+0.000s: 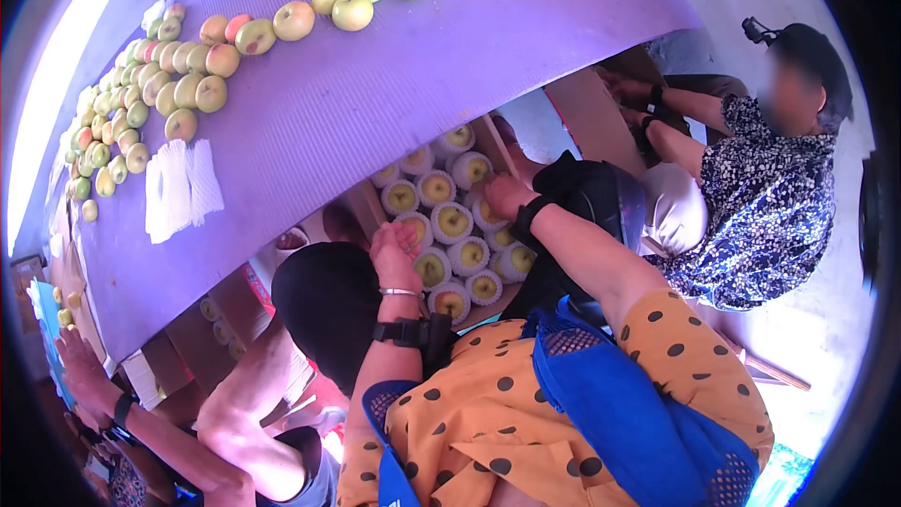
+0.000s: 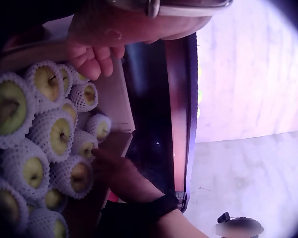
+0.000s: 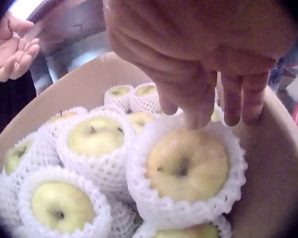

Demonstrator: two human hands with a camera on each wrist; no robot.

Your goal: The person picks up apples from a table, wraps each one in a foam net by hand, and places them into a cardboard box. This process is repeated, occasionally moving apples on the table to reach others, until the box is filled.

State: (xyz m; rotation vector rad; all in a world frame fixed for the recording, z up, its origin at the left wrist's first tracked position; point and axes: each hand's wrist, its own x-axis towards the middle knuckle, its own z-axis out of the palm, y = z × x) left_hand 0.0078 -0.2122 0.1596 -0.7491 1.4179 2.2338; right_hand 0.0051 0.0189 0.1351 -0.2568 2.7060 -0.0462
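Observation:
A cardboard box (image 2: 123,101) holds rows of yellow-green apples in white foam nets. Over its near left side hovers my left hand (image 1: 394,253), palm turned up with fingers loosely bent, nothing in them; the left wrist view shows the hand (image 2: 102,37) above the box wall. My right hand (image 1: 510,195) is at the box's right side. Seen from the right wrist, that hand (image 3: 203,59) points its fingers down beside a netted apple (image 3: 188,163), the fingertips at the net's upper rim; whether they press on it cannot be told.
A purple-covered table (image 1: 375,113) carries many loose apples (image 1: 188,89) and a stack of empty foam nets (image 1: 181,190). On the right sits a person in a patterned shirt (image 1: 770,197) beside another carton (image 1: 596,117). Another person's arm (image 1: 174,441) reaches in at lower left.

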